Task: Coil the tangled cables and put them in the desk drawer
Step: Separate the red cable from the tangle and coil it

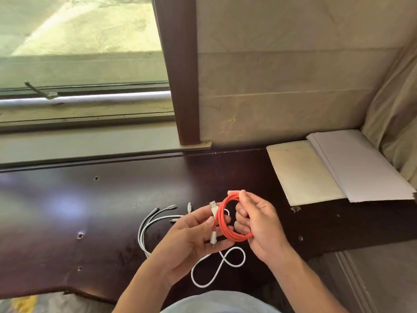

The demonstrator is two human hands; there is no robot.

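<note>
Orange-red and matte, the orange cable (234,234) is wound into a neat round coil of several loops, held upright in the air above the front part of the desk (67,211). The right hand (259,224) is closed on the coil: its fingertips pinch the top of the ring, and the lower arc runs across its palm with the fingers curled through the middle. The left hand (191,236) is closed too, its thumb pressing the coil's near side where both ends of the cable meet. There a silver USB plug (213,205) with a pale collar sticks up above the thumb, and a second, smaller silver connector (213,238) with an orange boot points down toward the palm.

Below the hands, flat on the dark glossy wood, lie the white cables (144,231), uncoiled. Several strands sweep in a shared curve at the left, their small plugs fanned out near the left hand's fingers. One strand crosses itself in a loose figure-of-eight near the desk's front edge, partly hidden under the left wrist.

Farther right on the desk, well apart from the cables, rest a cream pad (302,172) and a stack of white paper (361,166) overlapping its far side. A window (79,64) with a dark wooden frame stands behind the desk.
</note>
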